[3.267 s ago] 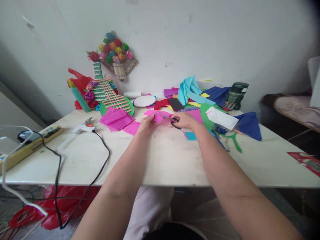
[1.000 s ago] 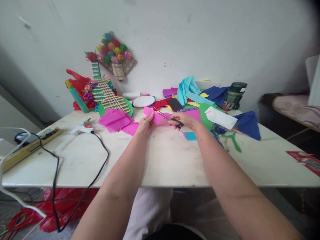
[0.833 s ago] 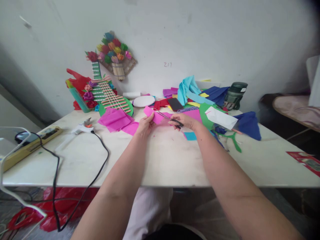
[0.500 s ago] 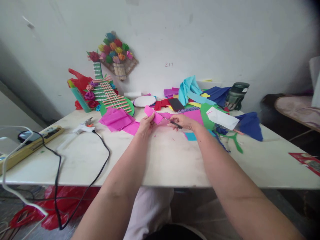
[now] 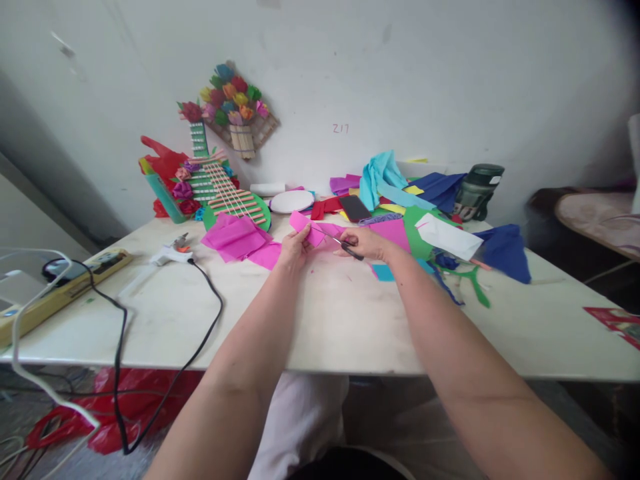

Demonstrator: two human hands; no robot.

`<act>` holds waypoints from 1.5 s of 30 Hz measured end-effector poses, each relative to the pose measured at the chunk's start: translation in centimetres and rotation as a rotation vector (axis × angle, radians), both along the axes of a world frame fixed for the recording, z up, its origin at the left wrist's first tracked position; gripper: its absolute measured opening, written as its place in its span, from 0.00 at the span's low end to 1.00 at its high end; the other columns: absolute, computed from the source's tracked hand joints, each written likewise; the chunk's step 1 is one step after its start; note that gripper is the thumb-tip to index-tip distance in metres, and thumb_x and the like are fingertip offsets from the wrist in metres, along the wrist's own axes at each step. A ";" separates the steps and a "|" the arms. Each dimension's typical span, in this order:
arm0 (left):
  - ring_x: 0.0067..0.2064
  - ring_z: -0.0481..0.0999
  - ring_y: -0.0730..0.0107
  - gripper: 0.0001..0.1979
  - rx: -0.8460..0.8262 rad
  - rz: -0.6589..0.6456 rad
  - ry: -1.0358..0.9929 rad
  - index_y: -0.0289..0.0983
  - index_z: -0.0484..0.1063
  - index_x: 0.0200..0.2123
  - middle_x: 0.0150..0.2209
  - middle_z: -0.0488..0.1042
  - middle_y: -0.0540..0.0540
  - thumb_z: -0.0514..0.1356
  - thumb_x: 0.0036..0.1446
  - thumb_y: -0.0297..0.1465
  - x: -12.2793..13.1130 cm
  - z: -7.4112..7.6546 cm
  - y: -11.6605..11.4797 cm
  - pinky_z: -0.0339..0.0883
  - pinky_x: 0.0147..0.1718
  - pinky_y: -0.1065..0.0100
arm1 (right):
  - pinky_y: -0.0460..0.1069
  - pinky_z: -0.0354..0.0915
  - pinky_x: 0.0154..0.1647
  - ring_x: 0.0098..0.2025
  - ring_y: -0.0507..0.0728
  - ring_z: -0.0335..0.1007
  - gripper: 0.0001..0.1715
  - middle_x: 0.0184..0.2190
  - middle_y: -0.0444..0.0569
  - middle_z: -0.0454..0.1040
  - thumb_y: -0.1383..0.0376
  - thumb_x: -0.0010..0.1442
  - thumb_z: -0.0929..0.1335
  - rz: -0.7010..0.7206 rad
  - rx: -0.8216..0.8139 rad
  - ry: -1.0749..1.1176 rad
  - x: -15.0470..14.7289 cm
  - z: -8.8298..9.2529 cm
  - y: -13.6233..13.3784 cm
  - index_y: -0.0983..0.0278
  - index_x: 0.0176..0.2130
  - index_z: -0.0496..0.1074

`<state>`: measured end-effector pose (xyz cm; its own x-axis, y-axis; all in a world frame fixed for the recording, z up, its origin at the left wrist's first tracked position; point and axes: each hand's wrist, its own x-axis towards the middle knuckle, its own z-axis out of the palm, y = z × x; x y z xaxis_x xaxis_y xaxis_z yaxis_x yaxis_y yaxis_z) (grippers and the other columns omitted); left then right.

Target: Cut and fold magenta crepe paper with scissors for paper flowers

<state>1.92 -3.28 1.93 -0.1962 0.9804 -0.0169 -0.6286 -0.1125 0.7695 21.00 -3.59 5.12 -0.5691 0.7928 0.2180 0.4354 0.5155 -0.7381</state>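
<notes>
Pinched in my left hand is a small piece of pink paper, held up over the middle of the table. My right hand grips a pair of scissors by dark handles, fingers closed around them. The thin blades point left and meet the right edge of the pink paper; whether they are parted is too small to tell. More pink crepe paper lies crumpled to the left of my left hand. A further pink sheet spreads behind and right of my right hand.
A glue gun with a black cord lies left, near a yellow power strip. Behind stand a flower-trimmed craft guitar, a white oval and a phone. Coloured paper and a dark bottle are at right.
The whole view has shifted slightly, so things appear a little further right. Both hands keep their grip, with the scissor blades still at the pink paper.
</notes>
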 end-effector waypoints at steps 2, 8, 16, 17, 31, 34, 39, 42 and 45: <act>0.29 0.77 0.70 0.05 -0.002 0.010 -0.002 0.32 0.74 0.30 0.27 0.77 0.45 0.65 0.47 0.26 0.1 0.1 -0.1 0.72 0.33 0.68 | 0.44 0.56 0.24 0.25 0.50 0.63 0.16 0.22 0.40 0.68 0.57 0.44 0.71 -0.007 0.031 -0.023 0.1 -0.2 0.2 0.64 0.30 0.68; 0.25 0.75 0.74 0.01 -0.004 0.031 -0.006 0.32 0.73 0.29 0.25 0.76 0.48 0.63 0.50 0.24 0.2 0.4 -0.4 0.72 0.30 0.70 | 0.44 0.57 0.26 0.28 0.52 0.65 0.14 0.23 0.42 0.70 0.57 0.45 0.72 -0.070 0.118 -0.065 0.1 -0.4 0.5 0.63 0.29 0.70; 0.27 0.75 0.73 0.00 0.027 0.024 -0.004 0.33 0.74 0.29 0.26 0.76 0.48 0.62 0.51 0.24 0.0 -0.2 0.2 0.71 0.34 0.68 | 0.45 0.61 0.28 0.31 0.54 0.69 0.14 0.26 0.44 0.74 0.60 0.43 0.74 -0.126 0.126 -0.085 0.4 0.1 0.2 0.62 0.29 0.70; 0.28 0.75 0.73 0.01 0.028 0.025 0.003 0.33 0.74 0.29 0.27 0.76 0.48 0.63 0.50 0.24 0.0 -0.2 0.2 0.71 0.34 0.68 | 0.45 0.62 0.27 0.30 0.54 0.69 0.13 0.25 0.44 0.74 0.60 0.43 0.74 -0.122 0.115 -0.063 0.4 0.2 0.2 0.62 0.29 0.70; 0.28 0.75 0.71 0.07 0.052 0.012 0.086 0.32 0.74 0.30 0.27 0.76 0.46 0.66 0.46 0.29 -0.3 0.2 -0.3 0.70 0.32 0.69 | 0.41 0.50 0.10 0.16 0.49 0.67 0.22 0.19 0.48 0.72 0.50 0.52 0.69 0.076 -0.276 0.131 0.8 2.2 -1.6 0.66 0.26 0.63; 0.28 0.75 0.71 0.08 0.044 0.019 0.100 0.32 0.74 0.30 0.27 0.76 0.45 0.67 0.46 0.29 -0.3 0.2 -0.3 0.70 0.33 0.68 | 0.41 0.52 0.10 0.16 0.49 0.67 0.22 0.19 0.48 0.72 0.50 0.53 0.68 0.104 -0.282 0.139 0.8 2.1 -1.7 0.66 0.26 0.63; 0.29 0.76 0.70 0.10 0.059 0.038 0.094 0.31 0.74 0.31 0.28 0.76 0.44 0.67 0.45 0.30 -0.2 0.2 -0.2 0.70 0.32 0.68 | 0.42 0.53 0.10 0.16 0.50 0.68 0.24 0.20 0.48 0.73 0.48 0.52 0.67 0.149 -0.308 0.147 0.9 2.4 -2.0 0.67 0.28 0.65; 0.29 0.76 0.70 0.10 0.056 0.047 0.085 0.31 0.75 0.32 0.28 0.77 0.44 0.67 0.45 0.30 -0.1 0.3 -0.2 0.70 0.32 0.68 | 0.42 0.55 0.11 0.17 0.50 0.68 0.24 0.20 0.48 0.73 0.48 0.53 0.66 0.152 -0.316 0.122 0.9 2.2 -1.9 0.67 0.28 0.65; 0.28 0.75 0.70 0.11 0.042 0.045 0.079 0.31 0.74 0.31 0.27 0.76 0.45 0.68 0.44 0.30 0.0 0.4 -0.2 0.70 0.31 0.68 | 0.42 0.56 0.11 0.18 0.51 0.70 0.24 0.21 0.49 0.74 0.47 0.54 0.66 0.167 -0.311 0.106 0.8 1.9 -1.6 0.66 0.28 0.64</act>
